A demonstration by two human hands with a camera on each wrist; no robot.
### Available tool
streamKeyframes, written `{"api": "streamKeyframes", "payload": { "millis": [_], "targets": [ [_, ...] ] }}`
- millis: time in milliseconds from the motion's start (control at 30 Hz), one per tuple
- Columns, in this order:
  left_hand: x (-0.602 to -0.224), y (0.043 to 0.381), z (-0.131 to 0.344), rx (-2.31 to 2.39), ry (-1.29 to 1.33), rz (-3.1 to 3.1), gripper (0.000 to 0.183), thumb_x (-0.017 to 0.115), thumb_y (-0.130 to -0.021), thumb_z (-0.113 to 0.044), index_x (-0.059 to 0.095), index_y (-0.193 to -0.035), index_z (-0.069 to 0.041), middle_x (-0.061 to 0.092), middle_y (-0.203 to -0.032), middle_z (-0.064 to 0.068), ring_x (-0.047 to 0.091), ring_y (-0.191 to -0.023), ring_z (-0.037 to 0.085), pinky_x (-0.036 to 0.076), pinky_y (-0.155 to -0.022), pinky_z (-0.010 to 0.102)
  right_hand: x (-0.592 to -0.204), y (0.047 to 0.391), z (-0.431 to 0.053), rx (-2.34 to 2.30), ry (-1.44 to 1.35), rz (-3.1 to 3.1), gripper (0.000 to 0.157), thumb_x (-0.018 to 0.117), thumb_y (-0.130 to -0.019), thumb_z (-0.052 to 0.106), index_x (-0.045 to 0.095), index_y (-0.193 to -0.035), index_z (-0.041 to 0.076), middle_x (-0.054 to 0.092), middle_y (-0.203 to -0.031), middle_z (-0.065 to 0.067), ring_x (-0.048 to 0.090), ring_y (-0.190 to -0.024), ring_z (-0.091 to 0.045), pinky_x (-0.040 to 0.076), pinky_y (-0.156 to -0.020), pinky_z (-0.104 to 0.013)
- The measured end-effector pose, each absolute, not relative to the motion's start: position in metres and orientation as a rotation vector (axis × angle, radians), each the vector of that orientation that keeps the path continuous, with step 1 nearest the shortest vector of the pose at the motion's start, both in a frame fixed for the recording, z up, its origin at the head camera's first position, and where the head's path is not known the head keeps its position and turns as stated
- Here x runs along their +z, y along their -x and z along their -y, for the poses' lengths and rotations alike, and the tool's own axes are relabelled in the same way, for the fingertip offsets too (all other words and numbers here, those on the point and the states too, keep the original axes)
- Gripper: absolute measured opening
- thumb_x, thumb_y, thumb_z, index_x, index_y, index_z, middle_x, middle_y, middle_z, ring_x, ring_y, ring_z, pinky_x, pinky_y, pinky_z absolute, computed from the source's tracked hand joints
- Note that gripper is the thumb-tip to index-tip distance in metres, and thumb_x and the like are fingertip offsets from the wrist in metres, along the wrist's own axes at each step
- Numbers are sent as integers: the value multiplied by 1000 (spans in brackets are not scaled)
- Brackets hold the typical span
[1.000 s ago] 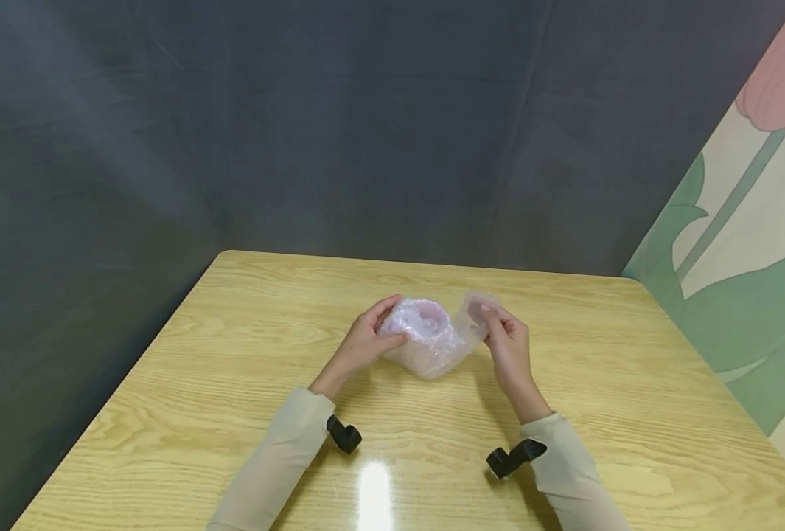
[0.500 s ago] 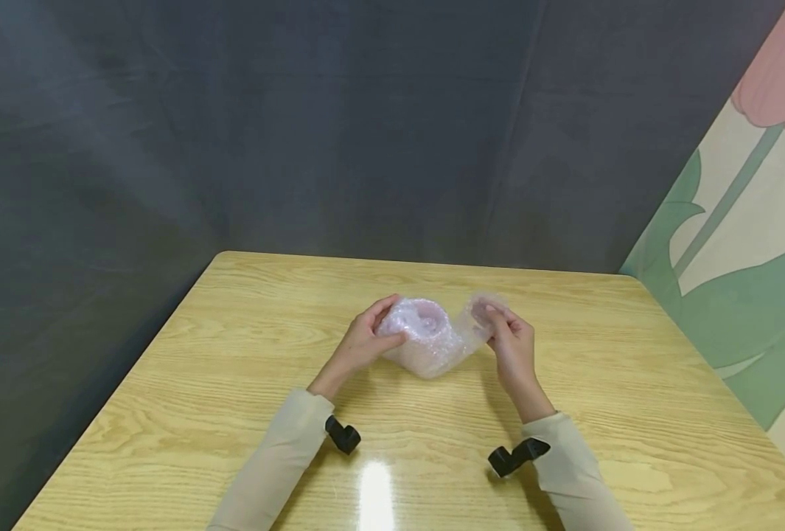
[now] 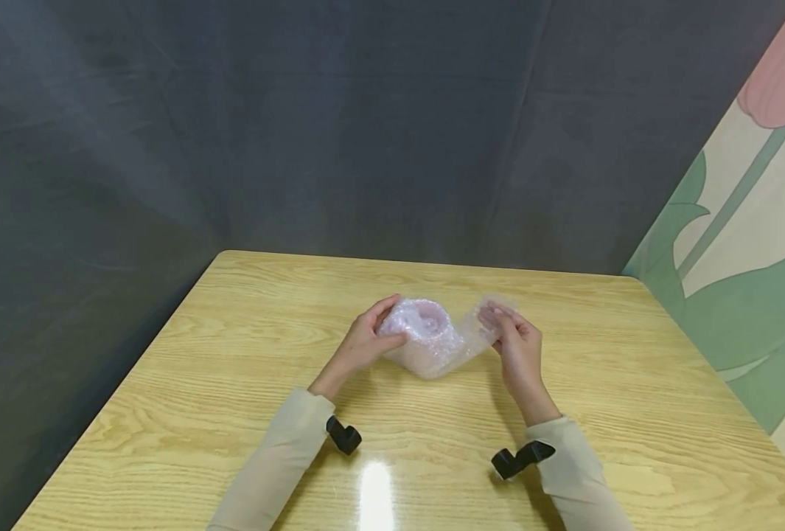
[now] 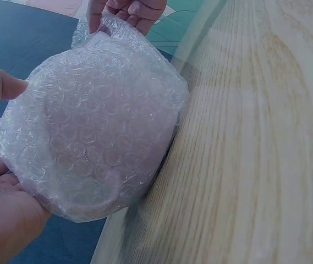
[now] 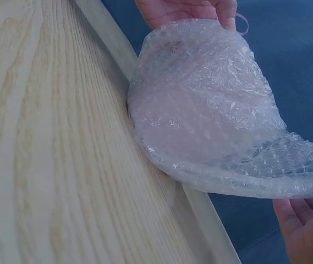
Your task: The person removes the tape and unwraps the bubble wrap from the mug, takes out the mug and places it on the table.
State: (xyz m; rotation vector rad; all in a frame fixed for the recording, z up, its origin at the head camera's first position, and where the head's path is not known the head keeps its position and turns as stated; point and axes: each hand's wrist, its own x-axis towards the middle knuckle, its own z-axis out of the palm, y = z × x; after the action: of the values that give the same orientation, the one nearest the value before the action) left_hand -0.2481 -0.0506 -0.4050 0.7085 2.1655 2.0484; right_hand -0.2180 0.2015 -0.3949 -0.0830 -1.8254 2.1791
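Observation:
A rounded, pale pink thing [image 3: 432, 317] sits inside clear bubble wrap [image 3: 428, 358] near the middle of the table; its kind is hidden by the wrap. My left hand [image 3: 359, 345] grips the bundle from the left, thumb on the near side and fingers on the far side. On the right, my right hand [image 3: 520, 355] pinches the loose end of the wrap between thumb and fingers, holding it stretched away from the bundle. The left wrist view shows large bubbles over the bundle's curved side. In the right wrist view, the loose flap runs from the bundle to my right fingers [image 5: 305, 212].
A light wood-grain table [image 3: 266, 317] lies under both hands. Behind it and to the left hangs a dark cloth [image 3: 379, 133]. A wall painted with a tulip [image 3: 730, 199] stands at the right. Each sleeve carries a small black wrist camera [image 3: 343, 435].
My right hand has drawn the loose end of the bubble wrap a little to the right and slightly down, away from the bundle. My left hand and the bundle stay nearly still.

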Motion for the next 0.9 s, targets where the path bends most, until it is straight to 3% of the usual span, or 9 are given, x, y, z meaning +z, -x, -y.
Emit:
{"api": "streamKeyframes", "payload": {
  "millis": [600,900],
  "targets": [
    [-406,248,51,2027,-687,-2199,68,69,-85,1,38,-146,0,44,-144,17,43,-130,28,35,-105,40,-396,220,-211,2289,204,1710,35,49,-101,8,51,-128,-14,72,-100,-2,68,-93,-12,52,-81,-25],
    [-405,249,51,2017,-693,-2168,70,68,-87,2,33,-147,3,39,-147,21,39,-133,31,32,-107,42,-399,220,-216,2314,269,1674,32,46,-100,4,53,-127,-12,73,-96,-1,69,-91,-13,52,-81,-26]
  ]
}}
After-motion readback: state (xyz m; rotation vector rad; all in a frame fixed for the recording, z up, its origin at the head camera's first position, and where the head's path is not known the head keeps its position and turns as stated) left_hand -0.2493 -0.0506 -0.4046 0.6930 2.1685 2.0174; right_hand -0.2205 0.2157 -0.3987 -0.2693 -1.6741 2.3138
